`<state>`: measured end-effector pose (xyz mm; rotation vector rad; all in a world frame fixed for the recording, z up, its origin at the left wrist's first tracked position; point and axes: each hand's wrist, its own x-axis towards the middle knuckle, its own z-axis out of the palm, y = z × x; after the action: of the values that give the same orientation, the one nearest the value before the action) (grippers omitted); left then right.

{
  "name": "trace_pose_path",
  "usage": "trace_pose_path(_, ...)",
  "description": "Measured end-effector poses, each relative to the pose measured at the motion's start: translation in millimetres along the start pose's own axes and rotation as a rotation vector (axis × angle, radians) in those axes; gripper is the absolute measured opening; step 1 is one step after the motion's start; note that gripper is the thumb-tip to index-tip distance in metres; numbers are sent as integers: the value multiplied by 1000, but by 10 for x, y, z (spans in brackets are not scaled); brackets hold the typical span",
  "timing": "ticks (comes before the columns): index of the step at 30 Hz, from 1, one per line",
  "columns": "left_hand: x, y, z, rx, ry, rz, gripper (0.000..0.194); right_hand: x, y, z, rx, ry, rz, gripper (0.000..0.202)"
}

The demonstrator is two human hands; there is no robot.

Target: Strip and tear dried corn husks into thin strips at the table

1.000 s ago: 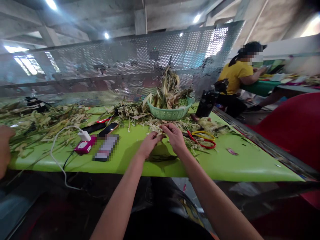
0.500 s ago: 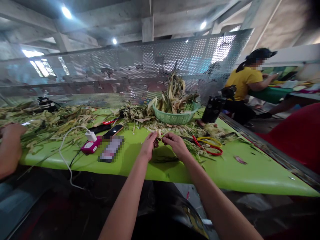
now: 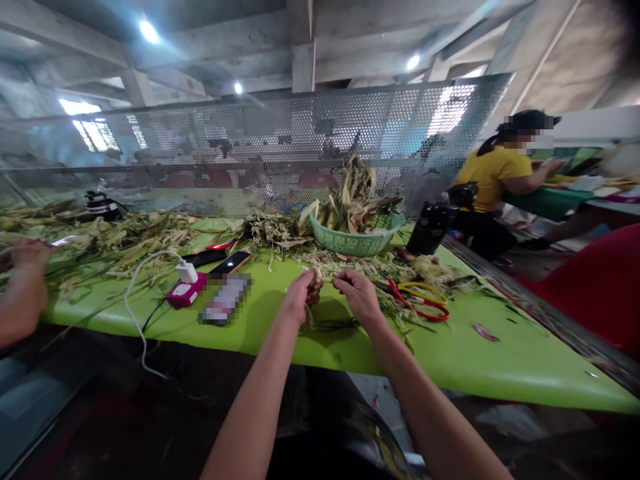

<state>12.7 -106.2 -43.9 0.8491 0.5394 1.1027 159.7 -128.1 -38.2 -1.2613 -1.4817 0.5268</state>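
Note:
In the head view my left hand (image 3: 301, 295) is closed around a small pale bundle of what looks like dried corn husk (image 3: 319, 275). A short pale strip runs from it to the right, and my right hand (image 3: 356, 293) pinches its end between thumb and fingers. Both hands hover just above the green table (image 3: 280, 337). Thin dark stalks (image 3: 334, 324) lie beneath them. Close to my right forearm rest scissors with red handles (image 3: 423, 310) and a yellow-handled pair (image 3: 423, 290), their blades partly hidden among leaf scraps.
Behind my hands stands a green basket (image 3: 350, 242) heaped with dry husks. To its right is a black container (image 3: 431, 227). Phones (image 3: 227, 300) and a magenta power block (image 3: 184, 292) lie left. A co-worker's arm (image 3: 25, 287) reaches in; another person (image 3: 487, 173) sits right.
My right hand has drawn slightly to the right, and a pale strip now shows stretched between my hands. The whole view has shifted a little.

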Motion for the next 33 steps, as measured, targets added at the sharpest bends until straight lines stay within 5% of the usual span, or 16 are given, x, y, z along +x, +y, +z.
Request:
trace_pose_path(5,-25,22,11,-11,14,26,37,-14,3,-16,13,19,-17,17)
trace_pose_path(13,-53,45,-5,182,15,55,40,-3,-92,-13,266,-139,-17,32)
trace_pose_path(33,-81,14,52,340,-180,-1,37,-1,-85,3,131,127,-87,17)
